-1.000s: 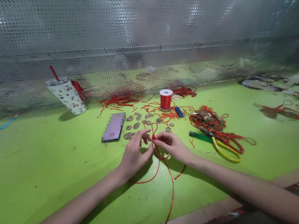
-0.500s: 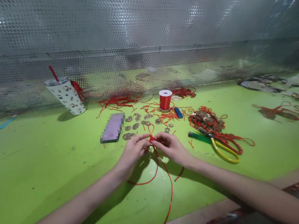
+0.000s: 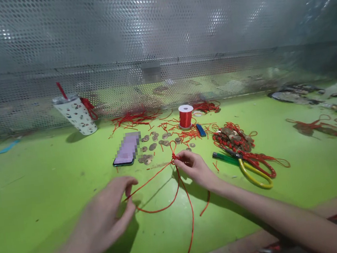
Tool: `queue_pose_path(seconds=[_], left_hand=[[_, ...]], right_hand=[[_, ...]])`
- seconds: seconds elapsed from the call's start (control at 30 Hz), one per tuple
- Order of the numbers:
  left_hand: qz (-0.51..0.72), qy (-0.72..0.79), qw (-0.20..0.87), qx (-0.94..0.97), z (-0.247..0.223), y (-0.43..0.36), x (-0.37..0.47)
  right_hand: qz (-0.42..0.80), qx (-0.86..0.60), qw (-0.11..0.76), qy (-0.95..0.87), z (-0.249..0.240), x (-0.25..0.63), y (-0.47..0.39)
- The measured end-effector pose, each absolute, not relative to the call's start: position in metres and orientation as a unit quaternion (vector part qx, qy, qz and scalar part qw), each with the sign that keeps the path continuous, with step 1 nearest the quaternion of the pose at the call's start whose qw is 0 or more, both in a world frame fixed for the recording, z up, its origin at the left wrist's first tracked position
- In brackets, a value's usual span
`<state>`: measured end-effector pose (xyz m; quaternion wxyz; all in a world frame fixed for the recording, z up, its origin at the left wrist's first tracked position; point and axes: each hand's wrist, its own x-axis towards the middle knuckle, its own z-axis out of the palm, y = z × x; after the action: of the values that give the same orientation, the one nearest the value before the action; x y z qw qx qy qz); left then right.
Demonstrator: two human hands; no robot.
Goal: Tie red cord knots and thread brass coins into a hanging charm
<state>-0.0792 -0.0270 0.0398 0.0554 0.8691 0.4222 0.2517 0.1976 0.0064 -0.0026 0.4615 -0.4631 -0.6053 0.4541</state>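
A bright green tabletop [image 3: 40, 177] carries a blue strip [image 3: 8, 146] at far left, a patterned white cup [image 3: 77, 116] with a red straw, and a phone [image 3: 127, 150] just beside scattered round coins [image 3: 153, 146]. Toward the back lie a tangle of red cords [image 3: 134, 118] and many short red snippets [image 3: 190, 134], a red spool [image 3: 185, 118] standing near a small blue object [image 3: 201, 130]. Rightward, a heap of corded coins [image 3: 233, 138] touches yellow-and-red-handled scissors [image 3: 238, 156], with more red-corded pieces [image 3: 316, 124] well apart.
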Motion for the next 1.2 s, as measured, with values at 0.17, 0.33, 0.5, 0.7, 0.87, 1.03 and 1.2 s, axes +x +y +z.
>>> queue_pose_path(seconds=[0.17,0.33,0.5,0.7,0.87,1.03,1.2], left_hand=[[0.205,0.464,0.015,0.862,0.032,-0.04,-0.092],[0.225,0.466,0.229,0.824,0.038,-0.026,-0.041],[0.263,0.419,0.393,0.775,0.026,0.009,0.005],[0.264,0.4,0.486,0.731,0.003,0.039,0.016],[0.3,0.397,0.535,0.683,-0.001,0.038,0.019],[0.33,0.401,0.528,0.672,-0.002,0.032,0.021],[0.374,0.417,0.496,0.663,-0.003,0.029,0.02]], right_hand=[[0.435,-0.466,0.445,-0.629,-0.003,0.197,0.005],[0.41,-0.465,0.423,-0.662,0.0,0.195,0.001],[0.421,-0.451,0.414,-0.67,0.004,0.197,0.001],[0.44,-0.455,0.394,-0.666,0.002,0.205,0.011],[0.455,-0.47,0.403,-0.64,-0.002,0.208,0.016],[0.445,-0.493,0.395,-0.635,-0.001,0.207,0.016],[0.443,-0.465,0.396,-0.657,0.001,0.208,0.016]])
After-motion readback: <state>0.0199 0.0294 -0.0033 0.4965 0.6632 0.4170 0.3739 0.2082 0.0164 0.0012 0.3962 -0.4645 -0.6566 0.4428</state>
